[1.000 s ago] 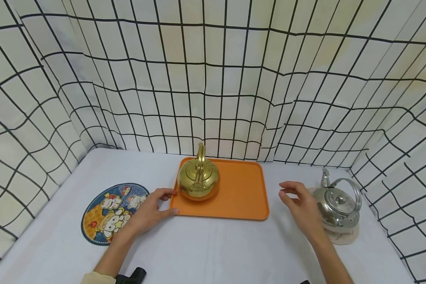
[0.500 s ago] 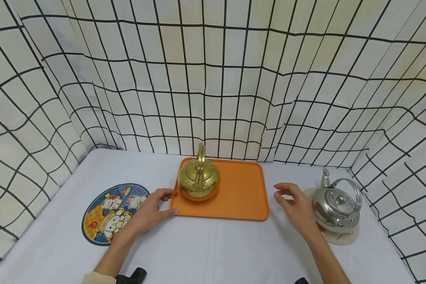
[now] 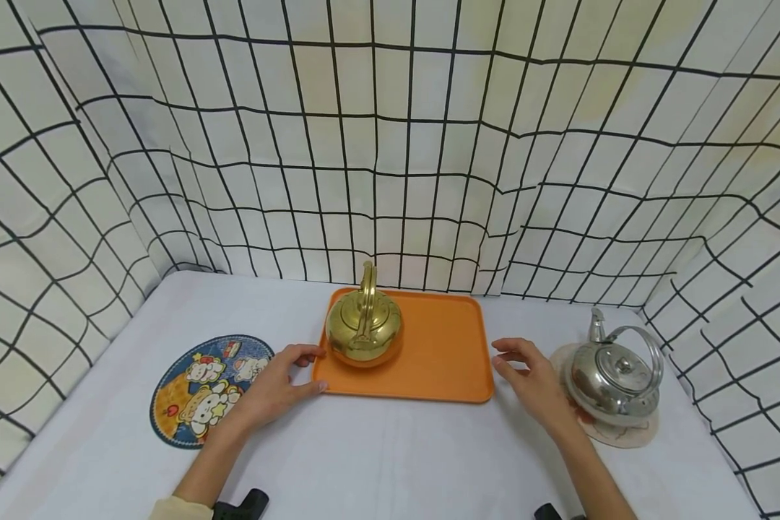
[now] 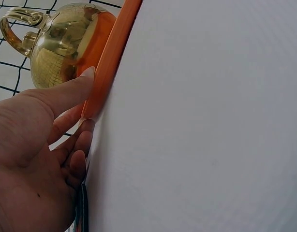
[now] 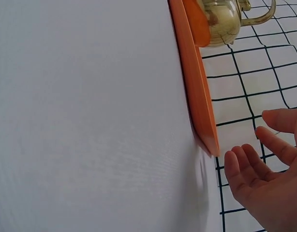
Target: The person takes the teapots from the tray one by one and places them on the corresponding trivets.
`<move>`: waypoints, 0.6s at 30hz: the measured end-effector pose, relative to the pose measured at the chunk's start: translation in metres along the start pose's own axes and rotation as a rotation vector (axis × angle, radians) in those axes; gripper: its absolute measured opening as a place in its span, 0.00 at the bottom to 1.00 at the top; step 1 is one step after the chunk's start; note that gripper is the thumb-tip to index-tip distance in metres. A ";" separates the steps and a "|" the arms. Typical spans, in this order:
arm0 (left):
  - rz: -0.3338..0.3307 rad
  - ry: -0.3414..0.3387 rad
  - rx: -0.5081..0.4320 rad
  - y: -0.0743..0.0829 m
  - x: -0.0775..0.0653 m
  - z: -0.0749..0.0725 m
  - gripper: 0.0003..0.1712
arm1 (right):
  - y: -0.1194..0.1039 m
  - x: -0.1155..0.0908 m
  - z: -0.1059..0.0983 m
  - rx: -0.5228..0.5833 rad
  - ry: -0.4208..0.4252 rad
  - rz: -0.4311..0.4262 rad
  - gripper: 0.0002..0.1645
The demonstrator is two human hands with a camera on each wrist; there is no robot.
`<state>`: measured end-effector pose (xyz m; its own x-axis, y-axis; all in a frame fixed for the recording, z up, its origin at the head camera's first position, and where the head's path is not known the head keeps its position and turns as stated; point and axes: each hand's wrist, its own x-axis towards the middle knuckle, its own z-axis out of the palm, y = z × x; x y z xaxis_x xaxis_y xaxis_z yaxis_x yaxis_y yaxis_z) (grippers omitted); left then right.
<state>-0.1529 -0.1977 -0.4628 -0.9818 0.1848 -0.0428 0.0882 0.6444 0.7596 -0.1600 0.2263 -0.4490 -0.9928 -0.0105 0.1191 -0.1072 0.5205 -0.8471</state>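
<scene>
An orange tray (image 3: 442,354) lies on the white table, with a shiny golden kettle (image 3: 362,325) standing on its left part, handle up. My left hand (image 3: 276,386) grips the tray's left end near the front corner. In the left wrist view, the left thumb (image 4: 76,92) rests on the rim while the other fingers sit at the tray's edge. My right hand (image 3: 536,383) hovers just beyond the tray's right end, fingers loosely bent and holding nothing. The right wrist view shows that hand (image 5: 269,179) apart from the tray corner.
A silver kettle (image 3: 614,383) stands on a round pale mat (image 3: 624,437) beyond my right hand. At left lies a round blue mat (image 3: 188,390) with cartoon animals, partly covered by my left arm. A white curtain with a black grid (image 3: 390,144) encloses the table's back and sides.
My right hand has moved left, away from the silver kettle and up close to the tray's right end. The left hand, tray and golden kettle have stayed in place.
</scene>
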 end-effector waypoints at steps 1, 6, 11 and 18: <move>0.001 0.002 0.001 0.000 0.000 0.000 0.30 | 0.000 0.001 0.001 -0.003 -0.005 0.004 0.17; 0.002 0.000 -0.001 0.000 0.000 0.000 0.30 | 0.002 0.003 0.004 0.003 -0.040 0.045 0.18; 0.001 -0.001 -0.004 0.000 0.000 0.000 0.30 | 0.005 0.005 0.007 0.009 -0.065 0.076 0.19; -0.004 -0.001 0.001 0.000 0.000 -0.001 0.30 | 0.008 0.009 0.011 -0.023 -0.065 0.053 0.18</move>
<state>-0.1530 -0.1979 -0.4621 -0.9820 0.1831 -0.0467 0.0843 0.6457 0.7589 -0.1703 0.2205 -0.4602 -0.9985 -0.0373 0.0397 -0.0536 0.5411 -0.8392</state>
